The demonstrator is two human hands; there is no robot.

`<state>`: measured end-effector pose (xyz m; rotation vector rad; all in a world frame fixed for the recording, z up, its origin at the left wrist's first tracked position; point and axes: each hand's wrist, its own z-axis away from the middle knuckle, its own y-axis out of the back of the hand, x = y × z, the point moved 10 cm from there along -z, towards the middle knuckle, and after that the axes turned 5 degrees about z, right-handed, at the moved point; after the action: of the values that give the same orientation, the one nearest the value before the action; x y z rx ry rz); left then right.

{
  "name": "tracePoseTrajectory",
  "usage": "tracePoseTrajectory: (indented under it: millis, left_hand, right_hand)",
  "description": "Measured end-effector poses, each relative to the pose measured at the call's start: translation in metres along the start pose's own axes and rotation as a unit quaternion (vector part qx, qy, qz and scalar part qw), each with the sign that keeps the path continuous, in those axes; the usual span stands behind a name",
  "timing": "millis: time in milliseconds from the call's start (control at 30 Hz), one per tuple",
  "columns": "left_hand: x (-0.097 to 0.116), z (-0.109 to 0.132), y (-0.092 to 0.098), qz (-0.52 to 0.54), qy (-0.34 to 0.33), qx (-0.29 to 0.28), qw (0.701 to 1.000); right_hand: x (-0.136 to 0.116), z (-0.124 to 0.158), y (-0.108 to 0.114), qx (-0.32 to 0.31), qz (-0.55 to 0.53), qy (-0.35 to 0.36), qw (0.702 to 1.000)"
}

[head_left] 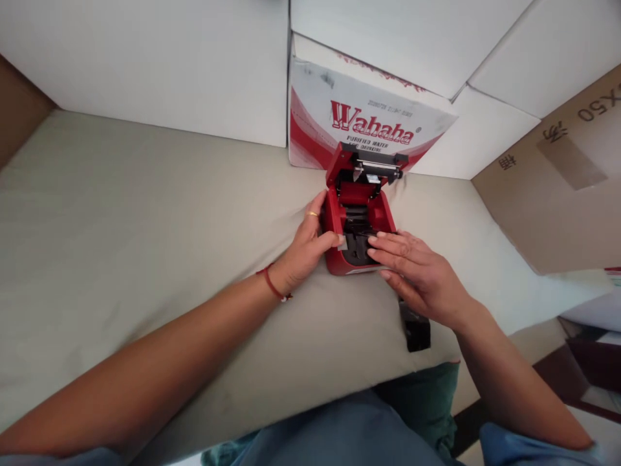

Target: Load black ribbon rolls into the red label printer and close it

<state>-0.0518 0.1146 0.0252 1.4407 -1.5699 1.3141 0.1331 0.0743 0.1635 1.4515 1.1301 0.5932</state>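
A small red label printer (332, 220) sits on the beige cloth with its lid (338, 162) raised. A dark roller and a metal strip show inside the lid. The bay below is black. My left hand (310, 233) grips the printer's left side, with the thumb over the front left corner beside a small grey tab. Stretched fingers of my right hand (412, 262) lie over the front right of the printer, their tips on the black inner part. A shiny black object (416, 329) rests on the cloth below my right hand, partly covered by it.
Behind the printer stands a white and red Wahaha water carton (373, 123), among plain white boxes (194, 71). A brown cardboard box (557, 188) is on the right. Beige cloth (145, 213) covers the surface, whose front edge lies near my body.
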Motion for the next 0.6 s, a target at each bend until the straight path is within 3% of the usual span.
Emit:
tracePoseTrajectory:
  millis: [67, 167, 233, 300, 433, 533, 600]
  left_hand:
    - [0.015, 0.006, 0.002, -0.050, -0.028, 0.004, 0.998]
    - [0.058, 0.022, 0.004, -0.175, -0.132, 0.038, 0.975]
    - [0.090, 0.036, -0.009, -0.263, -0.219, 0.034, 0.939]
    - [0.110, 0.052, -0.035, -0.315, -0.293, -0.018, 0.902]
    - [0.116, 0.070, -0.072, -0.380, -0.359, -0.098, 0.847]
    - [0.115, 0.073, -0.079, -0.420, -0.382, -0.096, 0.818]
    - [0.115, 0.074, -0.081, -0.442, -0.391, -0.093, 0.802]
  right_hand:
    - [0.003, 0.010, -0.006, 0.014, 0.017, 0.000, 1.000]
    - [0.005, 0.015, -0.013, 0.025, 0.029, 0.005, 0.999]
    - [0.006, 0.015, -0.017, 0.027, 0.035, 0.004, 0.999]
    - [0.004, 0.016, -0.017, 0.031, 0.031, 0.007, 0.999]
    - [0.004, 0.019, 0.000, 0.074, -0.051, 0.004, 0.996]
    - [0.036, 0.010, 0.029, 0.165, -0.094, -0.114, 0.975]
    - [0.064, -0.005, 0.045, 0.215, -0.052, -0.201, 0.954]
